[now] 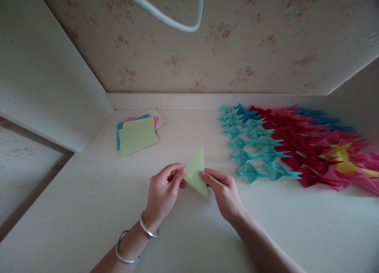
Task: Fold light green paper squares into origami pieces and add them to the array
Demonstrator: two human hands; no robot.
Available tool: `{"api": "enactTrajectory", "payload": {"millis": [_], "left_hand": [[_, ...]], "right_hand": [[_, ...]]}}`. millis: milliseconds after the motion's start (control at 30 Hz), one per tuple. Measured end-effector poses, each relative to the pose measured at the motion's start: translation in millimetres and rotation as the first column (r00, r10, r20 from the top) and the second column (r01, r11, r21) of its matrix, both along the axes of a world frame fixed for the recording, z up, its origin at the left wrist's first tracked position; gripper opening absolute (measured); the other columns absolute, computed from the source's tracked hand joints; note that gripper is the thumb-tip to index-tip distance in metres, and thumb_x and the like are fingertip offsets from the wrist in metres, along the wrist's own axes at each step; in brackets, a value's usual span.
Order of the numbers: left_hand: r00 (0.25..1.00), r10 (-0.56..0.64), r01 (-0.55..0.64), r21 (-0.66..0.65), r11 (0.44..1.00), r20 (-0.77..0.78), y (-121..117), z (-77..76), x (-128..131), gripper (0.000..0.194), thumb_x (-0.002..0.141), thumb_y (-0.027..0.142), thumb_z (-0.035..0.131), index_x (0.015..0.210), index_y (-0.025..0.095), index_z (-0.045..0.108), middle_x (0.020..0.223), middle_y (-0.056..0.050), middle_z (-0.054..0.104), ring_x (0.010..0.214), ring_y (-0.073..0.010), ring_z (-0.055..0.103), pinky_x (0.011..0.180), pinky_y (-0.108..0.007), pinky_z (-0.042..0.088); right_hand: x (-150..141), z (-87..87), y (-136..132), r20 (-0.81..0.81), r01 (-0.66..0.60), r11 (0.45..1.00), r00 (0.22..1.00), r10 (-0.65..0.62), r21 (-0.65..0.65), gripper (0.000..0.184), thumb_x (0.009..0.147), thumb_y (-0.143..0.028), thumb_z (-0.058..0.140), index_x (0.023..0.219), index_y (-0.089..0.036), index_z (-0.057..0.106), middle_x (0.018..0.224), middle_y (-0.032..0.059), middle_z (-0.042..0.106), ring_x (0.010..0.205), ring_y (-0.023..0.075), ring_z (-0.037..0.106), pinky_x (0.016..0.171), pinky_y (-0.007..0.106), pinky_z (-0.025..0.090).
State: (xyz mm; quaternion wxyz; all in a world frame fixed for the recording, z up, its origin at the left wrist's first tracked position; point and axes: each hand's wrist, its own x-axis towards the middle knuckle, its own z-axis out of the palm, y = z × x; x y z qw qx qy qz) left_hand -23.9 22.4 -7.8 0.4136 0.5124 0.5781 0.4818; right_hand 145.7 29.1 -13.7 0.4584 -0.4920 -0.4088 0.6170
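Between my two hands is a pale green sheet of origami paper (pixel 195 168), folded into a triangle with its long edge toward the right. My left hand (pixel 167 184) pinches the triangle's left corner between thumb and fingers. On the other side, my right hand (pixel 220 188) grips the middle of the long edge, its thumb on top. The paper is held above the white tabletop, tilted a little. Some fingers of both hands are hidden behind the paper or curled under.
A stack of coloured paper sheets (pixel 139 137) lies at the back left, green on top. Rows of folded turquoise paper shapes (pixel 248 172) stand on the right, beside red, pink, blue and yellow ones (pixel 308 154). A white cable (pixel 166 20) hangs before the flowered wall.
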Motion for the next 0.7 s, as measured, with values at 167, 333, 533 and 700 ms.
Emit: {"api": "enactTrajectory", "payload": {"millis": [167,333,533,700], "left_hand": [[0.994,-0.072,0.080,-0.093,0.992,0.086,0.7,4.2,1.2,0.033,0.089,0.042,0.065,0.108,0.015,0.068,0.071,-0.003,0.074,0.059,-0.0159,0.071,0.056,-0.023,0.059],[0.948,-0.288,0.313,-0.228,0.922,0.135,-1.1,5.9,3.0,0.036,0.091,0.048,0.059,0.075,0.016,0.065,0.057,-0.002,0.067,0.051,-0.0152,0.066,0.051,-0.023,0.054],[0.950,-0.312,0.309,-0.268,0.912,0.034,-1.6,9.2,3.1,0.041,0.091,0.051,0.055,0.069,0.018,0.061,0.049,0.000,0.063,0.042,-0.0136,0.060,0.043,-0.021,0.046],[0.928,-0.372,0.355,-0.276,0.893,-0.013,-1.3,9.1,1.5,0.044,0.094,0.053,0.050,0.067,0.018,0.057,0.048,0.002,0.058,0.039,-0.0112,0.053,0.041,-0.020,0.040]], "right_hand": [[1.1,0.7,-0.5,0.001,0.015,0.999,1.000,-0.015,0.030,0.027,0.083,-0.042,0.069,0.078,-0.017,0.079,0.069,0.0018,0.066,0.067,0.0180,0.054,0.061,0.027,0.039],[0.5,4.1,-1.4,-0.083,-0.066,0.998,0.994,0.066,0.006,0.030,0.085,-0.041,0.067,0.071,-0.016,0.075,0.064,0.0004,0.064,0.059,0.0157,0.053,0.057,0.027,0.038],[0.0,3.8,-1.7,-0.061,-0.088,0.996,0.994,0.088,0.008,0.030,0.086,-0.042,0.066,0.074,-0.015,0.074,0.065,0.0018,0.065,0.061,0.0171,0.055,0.058,0.028,0.039],[1.8,-1.8,0.5,-0.005,-0.044,0.999,0.999,0.044,0.010,0.027,0.083,-0.041,0.070,0.078,-0.016,0.075,0.070,0.0026,0.067,0.064,0.0164,0.055,0.060,0.027,0.038]]}}
